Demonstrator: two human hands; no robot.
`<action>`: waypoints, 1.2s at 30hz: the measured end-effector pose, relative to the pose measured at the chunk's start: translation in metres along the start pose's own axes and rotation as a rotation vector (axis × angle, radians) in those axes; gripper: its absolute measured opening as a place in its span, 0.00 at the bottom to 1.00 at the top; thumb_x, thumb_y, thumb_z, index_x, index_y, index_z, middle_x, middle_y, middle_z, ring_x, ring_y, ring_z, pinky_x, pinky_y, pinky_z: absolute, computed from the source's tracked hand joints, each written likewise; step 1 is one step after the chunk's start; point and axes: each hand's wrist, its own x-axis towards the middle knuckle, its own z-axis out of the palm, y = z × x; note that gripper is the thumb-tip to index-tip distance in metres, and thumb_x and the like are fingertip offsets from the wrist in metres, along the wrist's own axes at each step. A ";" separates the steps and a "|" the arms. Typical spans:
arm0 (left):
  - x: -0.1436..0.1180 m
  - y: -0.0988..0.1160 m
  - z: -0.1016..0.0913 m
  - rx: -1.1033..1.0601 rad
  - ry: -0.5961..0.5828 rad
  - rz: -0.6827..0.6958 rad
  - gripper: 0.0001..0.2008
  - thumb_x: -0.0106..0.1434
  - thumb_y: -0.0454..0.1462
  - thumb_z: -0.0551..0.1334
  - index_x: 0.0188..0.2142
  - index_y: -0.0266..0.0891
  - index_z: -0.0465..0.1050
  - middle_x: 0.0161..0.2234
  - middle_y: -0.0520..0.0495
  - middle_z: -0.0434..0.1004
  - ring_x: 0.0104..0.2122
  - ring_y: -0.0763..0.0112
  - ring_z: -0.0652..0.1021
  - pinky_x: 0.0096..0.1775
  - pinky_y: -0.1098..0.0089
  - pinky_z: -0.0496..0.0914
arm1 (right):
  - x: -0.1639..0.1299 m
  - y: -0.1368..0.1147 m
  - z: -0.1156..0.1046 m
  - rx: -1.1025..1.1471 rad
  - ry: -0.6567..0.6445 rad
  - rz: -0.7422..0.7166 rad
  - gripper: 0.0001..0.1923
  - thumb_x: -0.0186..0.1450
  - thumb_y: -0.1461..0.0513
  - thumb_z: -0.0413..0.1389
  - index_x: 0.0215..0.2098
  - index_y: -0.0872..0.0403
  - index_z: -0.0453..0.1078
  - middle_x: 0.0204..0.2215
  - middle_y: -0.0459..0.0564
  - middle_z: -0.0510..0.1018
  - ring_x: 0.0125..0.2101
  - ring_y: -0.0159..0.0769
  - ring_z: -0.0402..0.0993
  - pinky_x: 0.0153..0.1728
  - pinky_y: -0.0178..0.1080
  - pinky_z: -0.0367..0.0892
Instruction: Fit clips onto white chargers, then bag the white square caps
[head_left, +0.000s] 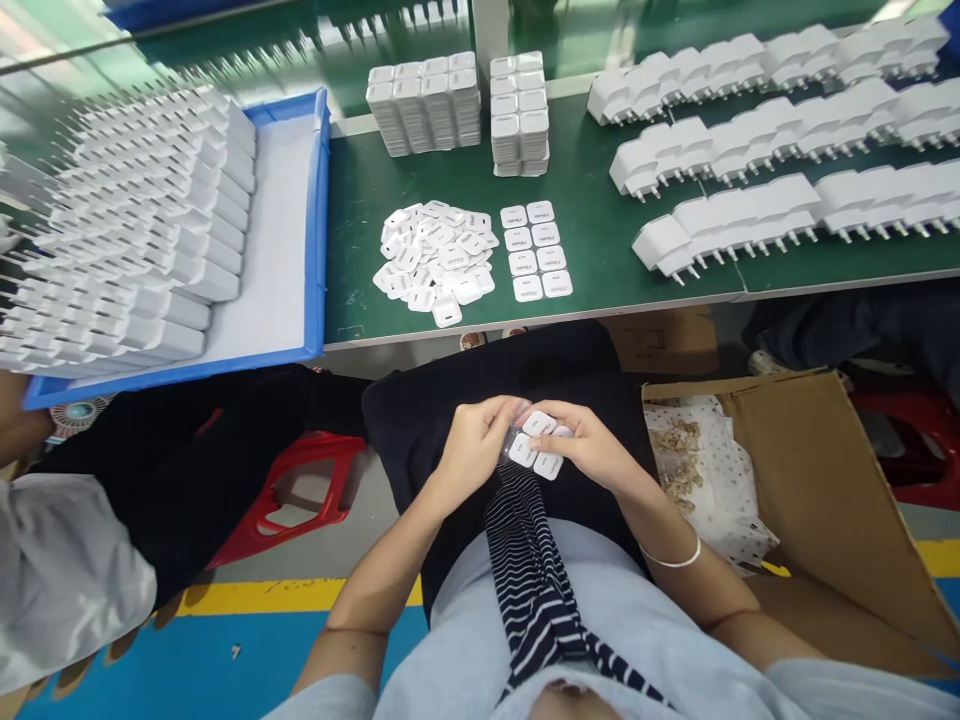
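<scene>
Over my lap, my right hand (589, 445) grips a small cluster of white rounded-square cover plates (538, 425) with dark print, its thumb pressed on top of them. Clear film (511, 442) shows at the left side of the plates. My left hand (480, 440) pinches at this film, fingertips close to those of my right hand; the exact grip is partly hidden. On the green bench ahead lie a loose heap of similar plates (439, 255) and two columns of plates (536, 262) laid flat.
Two blocks of stacked plates (424, 105) stand at the back. Rows of white plug adapters (727, 225) line the right. A blue tray (319, 230) holds more adapters, pins up. An open cardboard box (817, 480) sits at my right. A person's white sleeve (75, 570) is at left.
</scene>
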 end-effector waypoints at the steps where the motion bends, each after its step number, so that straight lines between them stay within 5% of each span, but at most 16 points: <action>1: 0.001 -0.002 -0.002 0.022 0.048 0.002 0.15 0.69 0.42 0.57 0.38 0.40 0.82 0.31 0.48 0.83 0.30 0.67 0.80 0.33 0.72 0.69 | -0.001 -0.001 0.000 0.002 -0.007 0.015 0.15 0.52 0.61 0.67 0.38 0.54 0.77 0.28 0.44 0.77 0.25 0.31 0.71 0.26 0.33 0.66; 5: 0.012 -0.002 -0.028 0.198 0.419 0.169 0.15 0.69 0.42 0.57 0.35 0.39 0.81 0.31 0.48 0.82 0.31 0.69 0.80 0.37 0.72 0.68 | -0.005 -0.003 -0.004 -0.005 -0.002 0.051 0.14 0.52 0.61 0.67 0.37 0.54 0.77 0.27 0.44 0.78 0.25 0.31 0.72 0.25 0.33 0.66; 9: 0.050 0.002 -0.078 0.449 0.779 0.314 0.19 0.71 0.47 0.53 0.45 0.38 0.78 0.42 0.42 0.81 0.42 0.63 0.80 0.48 0.66 0.68 | -0.005 -0.001 -0.005 0.038 0.019 0.083 0.16 0.50 0.60 0.69 0.35 0.54 0.74 0.25 0.44 0.78 0.22 0.32 0.73 0.23 0.33 0.67; 15: 0.144 0.005 -0.134 0.540 0.646 0.324 0.21 0.67 0.48 0.61 0.53 0.37 0.71 0.56 0.48 0.75 0.62 0.61 0.68 0.66 0.54 0.52 | 0.007 0.005 -0.001 0.042 0.124 0.019 0.16 0.49 0.57 0.71 0.31 0.54 0.73 0.25 0.45 0.80 0.23 0.34 0.75 0.24 0.35 0.69; 20: 0.186 0.013 -0.140 0.687 0.404 0.232 0.33 0.65 0.51 0.60 0.60 0.30 0.62 0.63 0.40 0.66 0.67 0.50 0.59 0.65 0.40 0.45 | 0.016 0.007 -0.001 0.032 0.208 -0.045 0.14 0.52 0.56 0.69 0.32 0.54 0.77 0.24 0.44 0.79 0.23 0.32 0.73 0.24 0.33 0.66; 24: 0.200 0.020 -0.142 0.611 0.359 0.387 0.29 0.60 0.50 0.65 0.53 0.30 0.68 0.65 0.44 0.61 0.66 0.59 0.60 0.67 0.50 0.48 | 0.018 0.007 0.000 0.056 0.210 -0.029 0.12 0.56 0.56 0.66 0.34 0.54 0.76 0.26 0.44 0.79 0.25 0.33 0.73 0.27 0.34 0.66; 28: 0.182 0.030 -0.136 0.595 0.462 0.468 0.17 0.66 0.45 0.62 0.44 0.33 0.72 0.59 0.47 0.66 0.62 0.65 0.65 0.65 0.58 0.55 | 0.020 0.004 0.001 0.119 0.153 -0.044 0.15 0.54 0.61 0.66 0.40 0.52 0.73 0.29 0.43 0.80 0.28 0.33 0.76 0.31 0.34 0.70; 31: 0.134 0.034 -0.109 0.476 0.546 0.705 0.10 0.70 0.40 0.59 0.47 0.39 0.73 0.52 0.47 0.74 0.56 0.67 0.72 0.60 0.62 0.65 | 0.024 0.002 0.002 0.173 0.105 -0.052 0.18 0.53 0.62 0.68 0.41 0.52 0.72 0.29 0.44 0.82 0.28 0.33 0.77 0.32 0.35 0.72; 33: 0.092 0.029 -0.082 0.479 0.438 0.839 0.08 0.70 0.36 0.58 0.45 0.40 0.75 0.43 0.48 0.79 0.48 0.66 0.78 0.53 0.61 0.71 | 0.027 0.001 0.004 0.195 0.115 -0.072 0.16 0.53 0.61 0.69 0.38 0.53 0.73 0.29 0.44 0.82 0.28 0.33 0.77 0.32 0.35 0.73; 36: 0.040 0.007 -0.043 0.558 0.198 0.836 0.11 0.66 0.35 0.62 0.48 0.40 0.75 0.46 0.44 0.80 0.47 0.63 0.79 0.49 0.61 0.74 | 0.030 0.002 0.006 0.215 0.141 -0.102 0.15 0.53 0.60 0.69 0.38 0.53 0.74 0.27 0.43 0.81 0.27 0.31 0.77 0.32 0.34 0.73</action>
